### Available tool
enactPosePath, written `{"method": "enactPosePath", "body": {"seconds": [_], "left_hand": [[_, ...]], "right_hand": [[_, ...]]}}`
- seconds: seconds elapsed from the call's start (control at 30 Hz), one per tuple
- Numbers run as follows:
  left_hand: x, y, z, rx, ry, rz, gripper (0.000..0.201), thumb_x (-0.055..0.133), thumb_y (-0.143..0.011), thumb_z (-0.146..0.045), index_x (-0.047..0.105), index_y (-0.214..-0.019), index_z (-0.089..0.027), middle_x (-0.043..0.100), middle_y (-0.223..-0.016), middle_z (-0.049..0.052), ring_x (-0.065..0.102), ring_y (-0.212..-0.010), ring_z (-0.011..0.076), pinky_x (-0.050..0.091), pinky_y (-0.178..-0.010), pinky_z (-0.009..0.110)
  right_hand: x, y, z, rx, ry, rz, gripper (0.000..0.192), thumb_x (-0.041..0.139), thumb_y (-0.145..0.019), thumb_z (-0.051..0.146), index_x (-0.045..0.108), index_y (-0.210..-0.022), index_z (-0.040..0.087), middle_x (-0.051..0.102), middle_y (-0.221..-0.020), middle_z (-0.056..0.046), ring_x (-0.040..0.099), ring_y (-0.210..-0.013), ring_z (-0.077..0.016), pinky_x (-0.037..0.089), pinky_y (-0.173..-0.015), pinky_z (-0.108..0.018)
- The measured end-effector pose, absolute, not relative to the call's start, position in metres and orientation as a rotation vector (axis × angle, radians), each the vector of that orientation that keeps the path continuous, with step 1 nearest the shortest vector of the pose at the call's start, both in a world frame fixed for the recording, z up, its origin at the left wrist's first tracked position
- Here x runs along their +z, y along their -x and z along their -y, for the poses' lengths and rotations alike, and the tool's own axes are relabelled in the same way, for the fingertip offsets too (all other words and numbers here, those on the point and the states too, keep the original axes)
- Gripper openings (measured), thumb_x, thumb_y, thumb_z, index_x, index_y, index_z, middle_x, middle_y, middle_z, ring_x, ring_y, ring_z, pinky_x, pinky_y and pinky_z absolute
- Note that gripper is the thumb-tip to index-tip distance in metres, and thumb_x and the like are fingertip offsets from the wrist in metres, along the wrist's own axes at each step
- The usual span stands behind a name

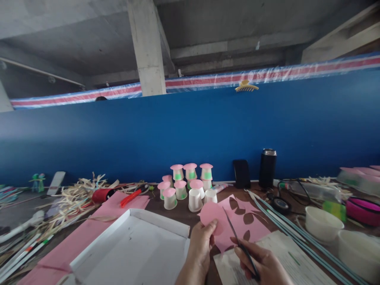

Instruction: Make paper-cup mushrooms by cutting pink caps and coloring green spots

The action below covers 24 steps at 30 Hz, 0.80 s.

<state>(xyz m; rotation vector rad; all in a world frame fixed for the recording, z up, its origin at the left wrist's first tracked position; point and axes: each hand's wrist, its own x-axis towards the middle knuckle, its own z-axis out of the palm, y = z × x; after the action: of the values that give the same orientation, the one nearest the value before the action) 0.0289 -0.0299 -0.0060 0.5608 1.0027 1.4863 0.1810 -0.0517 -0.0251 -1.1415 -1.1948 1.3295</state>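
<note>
Step in hand, I judge: trimming a pink paper disc [211, 215], pinched in my left hand [202, 247] at 12 o'clock of it, w/ scissors [237, 241] clamped in right hand [261, 265]; next calls for turning disc into blades, approx. along edge.

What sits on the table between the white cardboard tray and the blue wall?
In the head view, a cluster of pink-capped paper cups stands on the brown table between the white cardboard tray and the blue wall.
</note>
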Motion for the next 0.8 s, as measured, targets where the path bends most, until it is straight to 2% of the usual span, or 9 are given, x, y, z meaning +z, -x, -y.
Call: {"method": "enactPosePath", "body": {"seconds": [0.13, 0.27, 0.47, 0.6, 0.8], "left_hand": [[-0.008, -0.028, 0.029, 1.497, -0.576, -1.015, 0.039, 0.082, -0.055, -0.042, 0.065, -0.075, -0.012, 0.061, -0.062, 0.0, 0.045, -0.048, 0.0053, 0.031, -0.047, 0.018], [-0.003, -0.029, 0.032, 1.493, -0.659, -1.049, 0.038, 0.081, -0.055, -0.043, 0.066, -0.071, -0.012, 0.058, -0.056, -0.001, 0.043, -0.047, 0.0062, 0.032, -0.048, 0.019], [0.004, -0.03, 0.036, 1.436, -0.708, -1.051, 0.042, 0.082, -0.052, -0.045, 0.069, -0.074, -0.011, 0.061, -0.062, 0.001, 0.047, -0.052, 0.0085, 0.033, -0.05, 0.021], [0.002, -0.028, 0.034, 1.43, -0.724, -1.036, 0.04, 0.082, -0.053, -0.043, 0.069, -0.072, -0.01, 0.059, -0.059, 0.0, 0.044, -0.051, 0.0072, 0.032, -0.05, 0.02], [0.004, -0.028, 0.036, 1.43, -0.712, -1.031, 0.039, 0.081, -0.054, -0.042, 0.07, -0.075, -0.011, 0.062, -0.064, 0.002, 0.047, -0.054, 0.0081, 0.033, -0.052, 0.02]], "right_hand": [[-0.024, -0.177, 0.053, 1.319, 1.14, 1.149, 0.054, 0.074, -0.06, 0.044, 0.073, -0.1, 0.007, 0.046, -0.042, 0.005, 0.039, -0.038, -0.0063, 0.023, -0.042, -0.022], [-0.02, -0.177, 0.055, 1.341, 1.135, 1.119, 0.052, 0.075, -0.059, 0.043, 0.074, -0.099, 0.01, 0.05, -0.045, 0.004, 0.042, -0.039, -0.0074, 0.026, -0.043, -0.023], [-0.018, -0.18, 0.056, 1.334, 1.125, 1.114, 0.058, 0.076, -0.058, 0.049, 0.073, -0.101, 0.01, 0.054, -0.046, 0.002, 0.044, -0.04, -0.008, 0.03, -0.042, -0.023], [-0.017, -0.18, 0.055, 1.335, 1.109, 1.121, 0.059, 0.076, -0.056, 0.051, 0.074, -0.098, 0.01, 0.052, -0.046, 0.002, 0.043, -0.039, -0.0077, 0.031, -0.04, -0.022], [-0.013, -0.18, 0.057, 1.319, 1.14, 1.131, 0.056, 0.076, -0.057, 0.05, 0.075, -0.098, 0.011, 0.052, -0.045, 0.002, 0.043, -0.038, -0.0076, 0.033, -0.04, -0.022]]}}
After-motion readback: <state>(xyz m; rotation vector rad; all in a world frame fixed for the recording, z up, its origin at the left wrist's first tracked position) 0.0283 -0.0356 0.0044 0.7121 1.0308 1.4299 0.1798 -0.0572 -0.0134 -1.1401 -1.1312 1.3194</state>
